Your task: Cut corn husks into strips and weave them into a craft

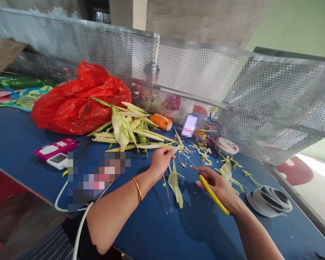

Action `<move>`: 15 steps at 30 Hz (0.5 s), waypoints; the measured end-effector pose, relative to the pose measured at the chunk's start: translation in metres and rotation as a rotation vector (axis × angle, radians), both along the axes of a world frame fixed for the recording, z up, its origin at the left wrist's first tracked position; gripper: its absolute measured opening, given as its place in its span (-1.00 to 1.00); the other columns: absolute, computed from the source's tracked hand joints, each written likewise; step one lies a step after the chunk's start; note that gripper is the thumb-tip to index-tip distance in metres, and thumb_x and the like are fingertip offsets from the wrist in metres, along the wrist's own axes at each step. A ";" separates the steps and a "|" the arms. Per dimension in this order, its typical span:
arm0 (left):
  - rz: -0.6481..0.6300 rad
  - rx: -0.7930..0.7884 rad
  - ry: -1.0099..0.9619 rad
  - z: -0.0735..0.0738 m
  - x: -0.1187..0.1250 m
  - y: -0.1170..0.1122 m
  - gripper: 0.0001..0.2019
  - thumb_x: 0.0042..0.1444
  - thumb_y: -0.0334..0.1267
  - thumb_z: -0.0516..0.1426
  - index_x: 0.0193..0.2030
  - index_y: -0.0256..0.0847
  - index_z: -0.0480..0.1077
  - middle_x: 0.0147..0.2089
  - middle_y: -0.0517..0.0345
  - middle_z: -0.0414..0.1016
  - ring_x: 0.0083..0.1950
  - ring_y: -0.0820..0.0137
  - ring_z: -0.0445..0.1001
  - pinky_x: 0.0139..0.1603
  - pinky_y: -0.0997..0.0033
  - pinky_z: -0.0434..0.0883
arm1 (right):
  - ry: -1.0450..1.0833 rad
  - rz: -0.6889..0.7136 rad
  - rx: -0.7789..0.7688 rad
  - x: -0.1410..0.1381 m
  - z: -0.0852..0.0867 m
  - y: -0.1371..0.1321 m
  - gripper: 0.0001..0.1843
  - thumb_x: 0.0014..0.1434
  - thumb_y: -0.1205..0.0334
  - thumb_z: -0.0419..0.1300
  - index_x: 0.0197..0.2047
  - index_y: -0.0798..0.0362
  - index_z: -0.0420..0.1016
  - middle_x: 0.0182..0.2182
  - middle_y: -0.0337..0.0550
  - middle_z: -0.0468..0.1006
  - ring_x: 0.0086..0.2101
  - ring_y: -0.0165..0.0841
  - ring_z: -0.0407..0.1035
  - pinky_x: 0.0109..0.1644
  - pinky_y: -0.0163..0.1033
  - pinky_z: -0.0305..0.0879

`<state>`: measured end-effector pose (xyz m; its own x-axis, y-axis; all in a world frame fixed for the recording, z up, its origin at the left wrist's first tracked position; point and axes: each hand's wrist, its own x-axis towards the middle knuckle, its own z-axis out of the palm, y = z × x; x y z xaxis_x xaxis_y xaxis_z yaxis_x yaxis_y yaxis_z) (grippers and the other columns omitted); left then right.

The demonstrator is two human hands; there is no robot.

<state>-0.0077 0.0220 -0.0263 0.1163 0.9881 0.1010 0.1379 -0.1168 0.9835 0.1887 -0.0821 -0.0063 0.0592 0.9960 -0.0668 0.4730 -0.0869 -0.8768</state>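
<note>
My left hand [161,160] is closed, thumb and fingers pinching a small pale strip of corn husk [176,148]. In my right hand [219,187] are yellow-handled scissors [214,198], their thin metal tips pointing towards the left hand and apart from the strip. Below and between the hands lies a pale green piece of husk [175,186] with narrow strips beside it. A heap of corn husks [121,126] lies beyond the left hand. Small husk scraps [205,157] are scattered on the blue table [151,224] beyond the right hand.
A red plastic bag [78,103] stands at the back left. A string spool [268,201] sits at right, a white tape roll [227,146] farther back. An orange packet [161,122] and lit phone [189,125] are near the perforated metal screen [189,72]. A white cable [82,227] passes my left arm.
</note>
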 end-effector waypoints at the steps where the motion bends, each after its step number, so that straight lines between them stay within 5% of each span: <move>1: 0.008 -0.018 -0.013 0.001 0.001 -0.001 -0.78 0.13 -0.15 0.11 -0.37 -0.20 0.52 -0.46 0.17 0.52 -0.42 0.43 0.40 -0.44 0.47 0.24 | -0.026 -0.002 0.013 -0.002 0.000 0.000 -0.38 -0.13 -0.03 0.43 -0.01 0.03 0.48 -0.53 -0.35 0.30 -0.47 -0.39 0.19 -0.42 -0.31 0.16; 15: -0.076 -0.060 -0.016 0.004 0.006 -0.008 -0.84 0.09 -0.24 0.15 -0.44 -0.22 0.50 -0.52 0.21 0.47 -0.44 0.43 0.39 -0.40 0.47 0.24 | -0.113 0.019 0.027 -0.005 -0.007 0.002 -0.37 0.04 -0.11 0.30 0.12 0.05 0.52 -0.48 -0.29 0.44 -0.47 -0.39 0.20 -0.42 -0.32 0.14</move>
<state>-0.0017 0.0141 -0.0221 0.1905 0.9807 0.0442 0.1152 -0.0670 0.9911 0.1833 -0.0805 -0.0135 0.0460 0.9984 -0.0337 0.5705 -0.0539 -0.8195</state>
